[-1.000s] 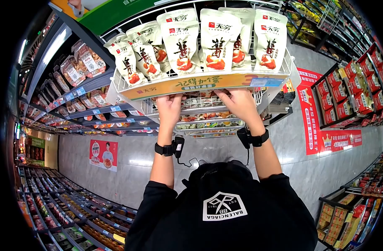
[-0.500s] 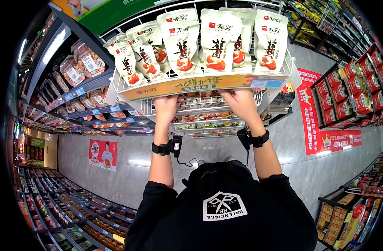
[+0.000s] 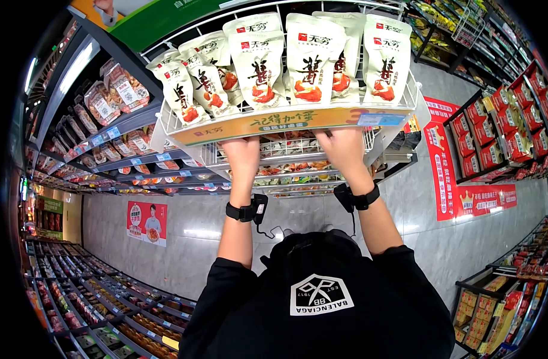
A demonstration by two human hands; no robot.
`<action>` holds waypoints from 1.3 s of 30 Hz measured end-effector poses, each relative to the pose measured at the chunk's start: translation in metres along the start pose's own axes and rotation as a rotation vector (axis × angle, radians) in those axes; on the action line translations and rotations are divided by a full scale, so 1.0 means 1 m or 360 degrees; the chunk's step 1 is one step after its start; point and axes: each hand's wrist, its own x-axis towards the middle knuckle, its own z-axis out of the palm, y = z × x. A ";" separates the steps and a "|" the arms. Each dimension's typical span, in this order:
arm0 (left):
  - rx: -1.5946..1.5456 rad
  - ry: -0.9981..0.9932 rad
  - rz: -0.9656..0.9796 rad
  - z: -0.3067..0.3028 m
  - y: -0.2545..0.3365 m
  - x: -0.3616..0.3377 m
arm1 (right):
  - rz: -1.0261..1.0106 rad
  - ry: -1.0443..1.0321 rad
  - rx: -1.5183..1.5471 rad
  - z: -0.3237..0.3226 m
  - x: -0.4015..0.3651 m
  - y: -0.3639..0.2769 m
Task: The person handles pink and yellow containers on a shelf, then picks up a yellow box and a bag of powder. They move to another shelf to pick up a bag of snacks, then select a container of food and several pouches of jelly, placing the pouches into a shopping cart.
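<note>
Both my hands reach in beneath the orange front strip (image 3: 289,121) of a white wire rack (image 3: 414,99), at the tier below the top one. My left hand (image 3: 243,157) is on the left side there, its fingers hidden behind the strip. My right hand (image 3: 342,149) is farther right; its thumb shows near small snack packs (image 3: 290,145) on that tier, while the other fingers are covered. Whether either hand holds something is hidden. Above them, several pale pouches (image 3: 260,69) with red and black print stand upright on the top tier.
Dark shelves (image 3: 139,113) of packaged food adjoin the rack on the left. A stand of red packs (image 3: 489,128) is at the right, beside a red floor sticker (image 3: 441,173). Grey tiled floor (image 3: 193,224) lies around me. More shelves (image 3: 106,293) are at lower left.
My left hand has shifted right, toward the middle of the rack, and its fingers are now hidden. My right hand has moved slightly left. The pouches on top stay essentially in place.
</note>
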 end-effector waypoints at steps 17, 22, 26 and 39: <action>-0.0065 0.0049 0.0185 -0.006 0.033 -0.001 | -0.0292 -0.0132 -0.0202 -0.010 -0.004 -0.015; 0.0016 -0.0148 -0.0197 -0.003 0.026 -0.007 | -0.0408 -0.0194 0.0181 -0.012 -0.004 -0.018; 0.0039 -0.0236 -0.0328 -0.004 0.025 -0.008 | -0.0250 -0.0662 0.0354 -0.009 -0.004 -0.030; -0.0116 -0.0291 -0.0318 -0.004 0.033 -0.010 | 0.0023 -0.0820 -0.0256 0.003 0.001 -0.041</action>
